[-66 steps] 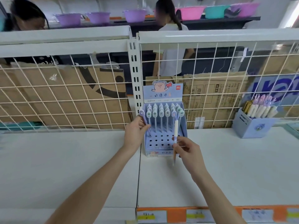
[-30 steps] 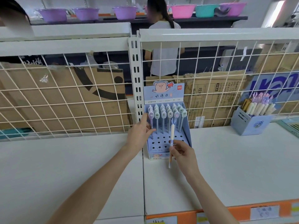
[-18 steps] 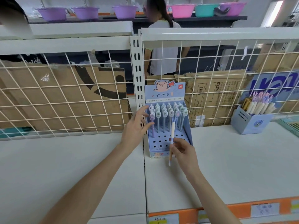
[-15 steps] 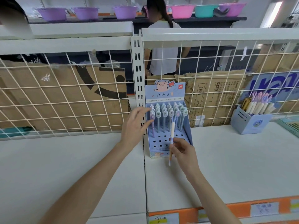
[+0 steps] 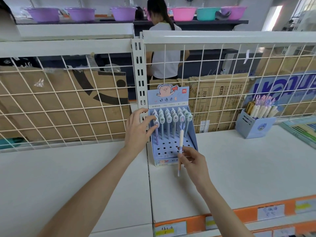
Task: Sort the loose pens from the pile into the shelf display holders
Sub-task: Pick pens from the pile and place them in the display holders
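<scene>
A blue cardboard pen display holder [image 5: 191, 142] with a pig card on top stands on the white shelf [image 5: 239, 159]. Several pens with oval toppers [image 5: 174, 120] stand in its back rows, and front holes are bare. My left hand [image 5: 138, 130] is at the holder's left side, its fingers pinching the top of a purple pen [image 5: 156, 134] in the left column. My right hand [image 5: 194, 161] pinches a white and orange pen [image 5: 180, 146] upright in front of the holder's lower holes.
A second blue holder [image 5: 253, 127] full of pens stands at the right by the wire mesh back [image 5: 68, 103]. Flat packets [image 5: 302, 130] lie at the far right. Orange price rail [image 5: 239, 218] runs along the shelf's front edge. A person stands behind the mesh.
My left hand has shifted up along the holder's left side, its fingers now on the purple pen's top. My right hand still holds the white pen at about the same place.
</scene>
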A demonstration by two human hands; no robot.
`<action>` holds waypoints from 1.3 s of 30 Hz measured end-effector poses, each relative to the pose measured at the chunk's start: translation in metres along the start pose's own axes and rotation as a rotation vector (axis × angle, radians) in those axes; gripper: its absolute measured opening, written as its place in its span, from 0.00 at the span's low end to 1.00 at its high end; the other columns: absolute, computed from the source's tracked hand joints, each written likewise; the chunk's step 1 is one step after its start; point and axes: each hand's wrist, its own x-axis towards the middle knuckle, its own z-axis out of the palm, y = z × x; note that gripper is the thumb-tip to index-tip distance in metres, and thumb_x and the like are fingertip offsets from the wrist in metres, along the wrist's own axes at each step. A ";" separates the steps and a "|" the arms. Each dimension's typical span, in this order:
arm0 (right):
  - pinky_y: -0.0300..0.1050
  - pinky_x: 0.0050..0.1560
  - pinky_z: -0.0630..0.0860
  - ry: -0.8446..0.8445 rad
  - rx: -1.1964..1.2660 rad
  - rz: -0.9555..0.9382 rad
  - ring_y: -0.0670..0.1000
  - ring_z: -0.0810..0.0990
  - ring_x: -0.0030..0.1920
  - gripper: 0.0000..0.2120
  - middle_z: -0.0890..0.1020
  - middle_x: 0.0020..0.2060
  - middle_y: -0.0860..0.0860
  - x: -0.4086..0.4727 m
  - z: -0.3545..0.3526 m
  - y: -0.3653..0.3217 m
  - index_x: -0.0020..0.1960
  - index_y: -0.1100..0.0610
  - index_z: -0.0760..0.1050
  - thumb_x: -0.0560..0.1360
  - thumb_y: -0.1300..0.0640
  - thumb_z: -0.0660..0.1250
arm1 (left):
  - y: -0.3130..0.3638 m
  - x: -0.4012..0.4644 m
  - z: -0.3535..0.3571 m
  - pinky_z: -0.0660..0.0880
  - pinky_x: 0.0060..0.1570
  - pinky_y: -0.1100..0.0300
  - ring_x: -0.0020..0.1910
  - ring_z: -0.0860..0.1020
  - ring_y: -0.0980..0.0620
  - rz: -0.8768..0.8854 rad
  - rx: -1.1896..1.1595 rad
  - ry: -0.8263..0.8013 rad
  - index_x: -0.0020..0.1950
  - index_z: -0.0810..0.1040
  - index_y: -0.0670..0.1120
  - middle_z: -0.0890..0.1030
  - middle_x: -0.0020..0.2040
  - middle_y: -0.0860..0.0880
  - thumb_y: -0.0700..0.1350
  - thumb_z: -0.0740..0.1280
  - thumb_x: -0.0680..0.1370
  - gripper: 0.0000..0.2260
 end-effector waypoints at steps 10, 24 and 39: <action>0.34 0.38 0.74 0.036 -0.013 0.009 0.46 0.77 0.36 0.09 0.80 0.36 0.47 -0.008 -0.003 -0.001 0.45 0.46 0.78 0.75 0.60 0.68 | 0.006 -0.012 0.002 0.67 0.62 0.52 0.63 0.67 0.45 -0.073 -0.111 0.015 0.64 0.71 0.48 0.68 0.64 0.42 0.47 0.76 0.69 0.27; 0.33 0.40 0.72 0.026 -0.055 -0.026 0.43 0.77 0.33 0.06 0.81 0.33 0.48 -0.024 -0.036 -0.003 0.47 0.54 0.79 0.73 0.63 0.69 | 0.106 -0.035 0.011 0.68 0.48 0.76 0.47 0.77 0.69 -0.468 -0.829 -0.354 0.55 0.77 0.52 0.82 0.45 0.58 0.47 0.71 0.73 0.11; 0.30 0.39 0.70 -0.110 -0.107 -0.188 0.39 0.77 0.38 0.09 0.81 0.38 0.41 0.053 -0.178 -0.027 0.45 0.47 0.80 0.71 0.61 0.72 | 0.223 -0.016 0.080 0.70 0.42 0.72 0.37 0.79 0.64 -0.366 -0.628 -0.370 0.39 0.78 0.62 0.81 0.32 0.60 0.43 0.75 0.69 0.13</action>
